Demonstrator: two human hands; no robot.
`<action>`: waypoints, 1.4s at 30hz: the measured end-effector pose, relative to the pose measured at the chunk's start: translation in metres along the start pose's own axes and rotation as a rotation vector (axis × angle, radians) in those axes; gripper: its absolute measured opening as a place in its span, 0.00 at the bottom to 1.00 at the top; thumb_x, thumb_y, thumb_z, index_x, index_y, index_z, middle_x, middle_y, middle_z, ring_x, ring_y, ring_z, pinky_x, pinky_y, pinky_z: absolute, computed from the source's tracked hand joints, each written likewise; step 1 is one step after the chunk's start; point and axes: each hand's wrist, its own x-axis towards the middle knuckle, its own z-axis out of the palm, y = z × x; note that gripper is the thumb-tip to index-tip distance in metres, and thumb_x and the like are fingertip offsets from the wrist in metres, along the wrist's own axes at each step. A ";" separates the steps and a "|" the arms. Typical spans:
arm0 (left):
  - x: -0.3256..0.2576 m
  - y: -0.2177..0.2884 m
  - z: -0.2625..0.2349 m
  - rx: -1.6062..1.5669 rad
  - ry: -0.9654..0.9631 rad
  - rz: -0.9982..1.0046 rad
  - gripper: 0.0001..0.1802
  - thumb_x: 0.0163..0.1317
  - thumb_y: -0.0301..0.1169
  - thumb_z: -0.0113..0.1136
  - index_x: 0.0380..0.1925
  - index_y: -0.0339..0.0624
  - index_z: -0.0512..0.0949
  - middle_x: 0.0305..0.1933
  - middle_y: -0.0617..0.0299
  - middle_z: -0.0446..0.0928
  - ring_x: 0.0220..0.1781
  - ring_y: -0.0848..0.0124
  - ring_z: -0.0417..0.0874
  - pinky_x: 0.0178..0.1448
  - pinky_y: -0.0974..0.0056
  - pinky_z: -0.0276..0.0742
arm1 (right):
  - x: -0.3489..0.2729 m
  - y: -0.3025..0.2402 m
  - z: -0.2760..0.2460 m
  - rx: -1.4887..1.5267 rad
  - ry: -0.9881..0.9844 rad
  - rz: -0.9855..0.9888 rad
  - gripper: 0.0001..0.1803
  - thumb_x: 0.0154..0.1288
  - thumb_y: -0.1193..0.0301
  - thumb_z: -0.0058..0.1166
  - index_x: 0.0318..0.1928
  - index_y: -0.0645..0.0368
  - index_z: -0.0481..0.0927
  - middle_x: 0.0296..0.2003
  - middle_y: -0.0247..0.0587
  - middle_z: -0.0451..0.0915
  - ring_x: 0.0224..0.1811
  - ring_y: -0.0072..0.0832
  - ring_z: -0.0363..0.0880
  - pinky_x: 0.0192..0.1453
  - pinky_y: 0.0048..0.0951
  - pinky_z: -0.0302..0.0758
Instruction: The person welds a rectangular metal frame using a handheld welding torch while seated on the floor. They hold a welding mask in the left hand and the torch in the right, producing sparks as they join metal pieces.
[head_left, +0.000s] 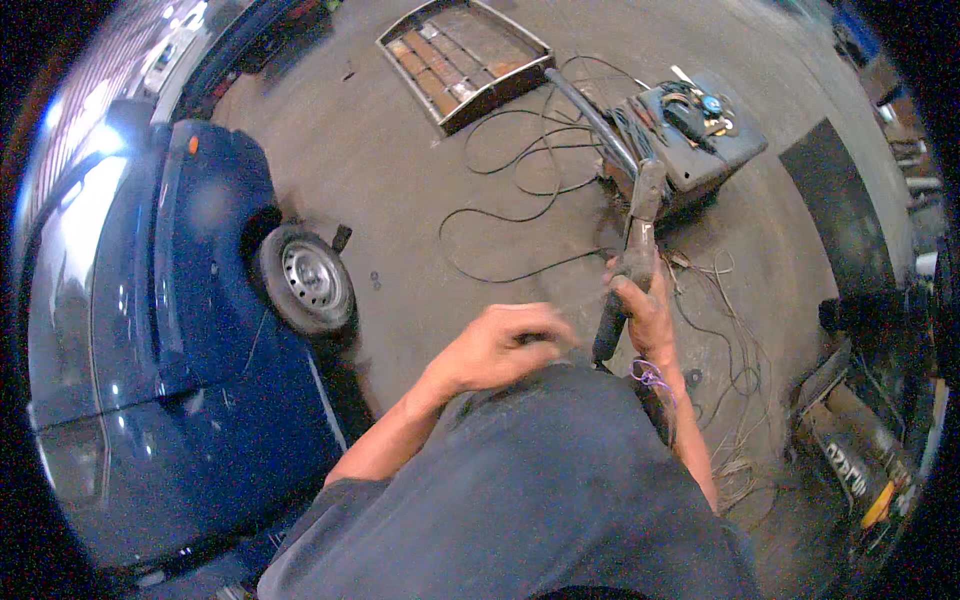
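Observation:
My right hand (648,310) is closed round the near end of a long grey metal bar, by its black grip (608,330). The jointed metal piece (645,195) beyond my fingers lines up with a grey tube (595,120) that runs to a corner of a shallow metal tray frame (465,120). Whether all these parts are joined I cannot make out. My left hand (510,345) hovers just in front of my dark shirt, left of the grip. Its fingers are loosely curled and partly blurred, thumb apart, with nothing visible in them.
A blue car (210,290) with a front wheel (308,280) stands at the left. Right of the bar is a grey box (720,150) with tools and cables on top. A black cable (455,225) loops over the floor. Dark machinery (850,440) stands at the right.

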 end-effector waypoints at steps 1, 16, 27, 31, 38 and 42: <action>0.012 0.012 0.008 0.009 -0.033 0.082 0.15 0.58 0.29 0.63 0.46 0.39 0.81 0.48 0.54 0.83 0.53 0.57 0.83 0.56 0.57 0.77 | -0.001 0.003 0.004 0.009 -0.028 0.072 0.32 0.57 0.57 0.63 0.57 0.58 0.69 0.44 0.37 0.76 0.44 0.26 0.76 0.52 0.31 0.74; 0.075 0.013 0.074 -0.061 -0.889 0.401 0.25 0.54 0.39 0.67 0.50 0.36 0.78 0.48 0.46 0.81 0.54 0.49 0.80 0.59 0.50 0.74 | -0.014 0.033 0.039 -0.157 -0.161 0.247 0.47 0.52 0.61 0.69 0.71 0.55 0.60 0.46 0.38 0.73 0.49 0.31 0.70 0.58 0.36 0.67; 0.044 -0.026 -0.030 0.056 -0.807 0.434 0.24 0.56 0.43 0.64 0.47 0.36 0.80 0.46 0.43 0.82 0.51 0.47 0.81 0.56 0.49 0.75 | 0.042 0.024 0.147 0.041 0.015 0.398 0.29 0.60 0.54 0.62 0.55 0.55 0.70 0.42 0.36 0.77 0.42 0.29 0.76 0.46 0.35 0.75; 0.018 -0.069 -0.079 0.044 -0.476 0.503 0.22 0.60 0.46 0.60 0.44 0.39 0.81 0.43 0.45 0.81 0.48 0.48 0.81 0.53 0.49 0.75 | 0.075 0.038 0.176 0.078 0.062 0.381 0.26 0.63 0.51 0.60 0.52 0.55 0.72 0.40 0.37 0.80 0.39 0.29 0.79 0.45 0.36 0.77; -0.052 -0.125 -0.181 -0.029 0.136 0.249 0.13 0.63 0.39 0.61 0.40 0.41 0.81 0.39 0.56 0.82 0.43 0.60 0.83 0.48 0.58 0.78 | 0.154 0.036 0.193 0.328 -0.011 0.323 0.18 0.71 0.54 0.52 0.48 0.55 0.75 0.35 0.38 0.82 0.34 0.31 0.81 0.38 0.37 0.80; -0.110 -0.169 -0.236 -0.405 0.644 -0.266 0.09 0.64 0.32 0.60 0.40 0.41 0.81 0.36 0.65 0.81 0.39 0.75 0.79 0.44 0.66 0.77 | 0.180 0.006 0.171 0.361 -0.074 0.207 0.23 0.70 0.51 0.51 0.53 0.55 0.73 0.41 0.46 0.81 0.40 0.36 0.82 0.44 0.41 0.81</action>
